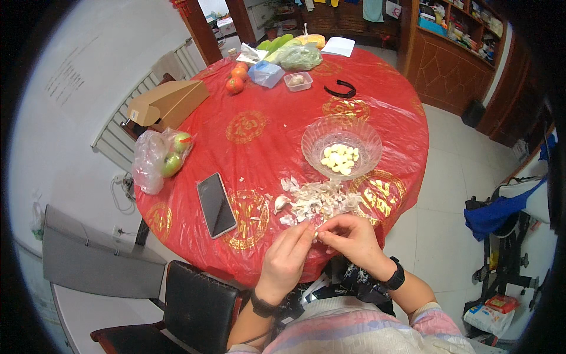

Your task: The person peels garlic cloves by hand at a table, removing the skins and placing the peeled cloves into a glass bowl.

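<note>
My left hand and my right hand meet at the near edge of the table, fingertips pinched together. Between them is a small pale garlic clove, mostly covered by the fingers. Just beyond lies a loose pile of papery garlic skins. An unpeeled piece of garlic bulb rests at the left side of the pile. Behind the skins stands a ribbed clear glass bowl, with several peeled garlic cloves in its bottom.
A red plastic tablecloth covers the round table. Left lie a smartphone, bagged green fruit and a cardboard box. Farther back are tomatoes, a small plastic tub, bagged vegetables and a black strap. A black chair stands near left.
</note>
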Available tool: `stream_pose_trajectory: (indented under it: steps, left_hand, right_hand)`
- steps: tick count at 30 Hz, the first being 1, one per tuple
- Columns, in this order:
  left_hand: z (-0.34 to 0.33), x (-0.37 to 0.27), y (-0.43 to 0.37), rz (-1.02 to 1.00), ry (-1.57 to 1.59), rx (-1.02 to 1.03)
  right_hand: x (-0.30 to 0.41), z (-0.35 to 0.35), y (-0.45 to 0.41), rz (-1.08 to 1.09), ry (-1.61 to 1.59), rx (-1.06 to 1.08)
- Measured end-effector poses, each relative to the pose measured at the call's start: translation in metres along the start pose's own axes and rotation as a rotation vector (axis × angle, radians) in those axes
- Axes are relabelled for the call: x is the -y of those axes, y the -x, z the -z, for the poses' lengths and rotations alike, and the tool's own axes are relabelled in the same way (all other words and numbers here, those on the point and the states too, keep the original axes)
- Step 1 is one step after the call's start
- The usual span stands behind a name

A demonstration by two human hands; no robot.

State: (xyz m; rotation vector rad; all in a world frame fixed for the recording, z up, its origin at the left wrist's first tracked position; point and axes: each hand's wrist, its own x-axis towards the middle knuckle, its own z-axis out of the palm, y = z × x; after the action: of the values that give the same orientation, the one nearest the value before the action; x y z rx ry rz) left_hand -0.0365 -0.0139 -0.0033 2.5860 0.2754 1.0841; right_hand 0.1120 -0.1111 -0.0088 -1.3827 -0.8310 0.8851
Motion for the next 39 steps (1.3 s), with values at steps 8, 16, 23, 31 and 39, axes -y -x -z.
stream_pose_trajectory:
  steps: [8, 16, 23, 31, 39]
  left_hand:
    - [0.006, -0.003, -0.001, -0.036, -0.054, 0.065]
    - [-0.001, -0.001, 0.004, -0.026, 0.014, 0.023]
    - [-0.001, -0.013, 0.007, 0.431, 0.357, -0.059]
    - [-0.002, -0.008, 0.016, 0.713, 0.944, -0.030]
    - [0.000, -0.014, 0.014, 0.655, 0.786, -0.015]
  right_hand:
    - [0.007, 0.003, 0.004, -0.072, 0.012, 0.041]
    - [-0.001, -0.005, 0.007, 0.013, 0.111, -0.058]
    - [0.001, -0.009, 0.005, 0.101, 0.059, -0.029]
    - [0.012, -0.005, 0.007, 0.226, 0.030, -0.047]
    - [0.009, -0.002, 0.007, 0.250, 0.163, -0.035]
